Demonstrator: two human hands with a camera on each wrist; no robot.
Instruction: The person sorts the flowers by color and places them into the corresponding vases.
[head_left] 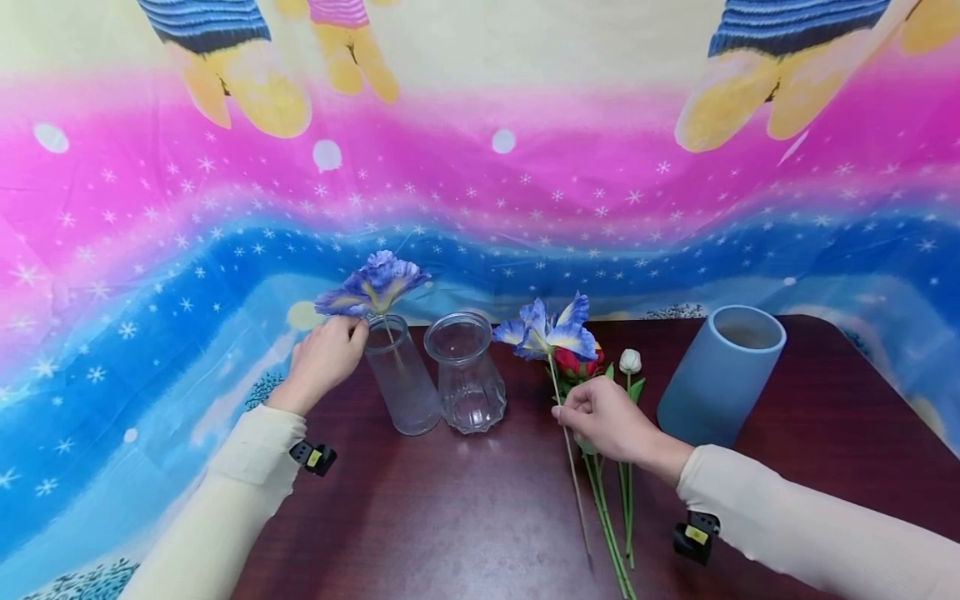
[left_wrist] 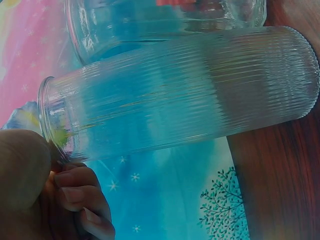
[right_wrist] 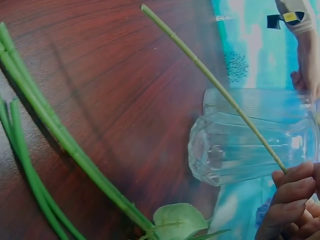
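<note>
My left hand (head_left: pixel 326 360) is at the mouth of a tall ribbed glass vase (left_wrist: pixel 165 95), its thumb and curled fingers gripping the rim. A blue-purple artificial iris (head_left: pixel 377 285) stands in that vase, its petals spreading over the hand and its thin stem showing through the glass. With thumb and fingertips, my right hand (head_left: pixel 611 418) pinches the stem of a second blue-purple iris (head_left: pixel 551 329). The bloom is up and the long bare stem (right_wrist: pixel 220 92) slants down over the table.
Beside the ribbed vase stands a faceted clear glass vase (head_left: pixel 472 400). A red flower (head_left: pixel 579 363) and a white tulip (head_left: pixel 630 361) lie under and beside my right hand, green stems toward me. A blue-grey vase (head_left: pixel 716 383) stands right. A printed cloth (head_left: pixel 480 192) hangs behind the table.
</note>
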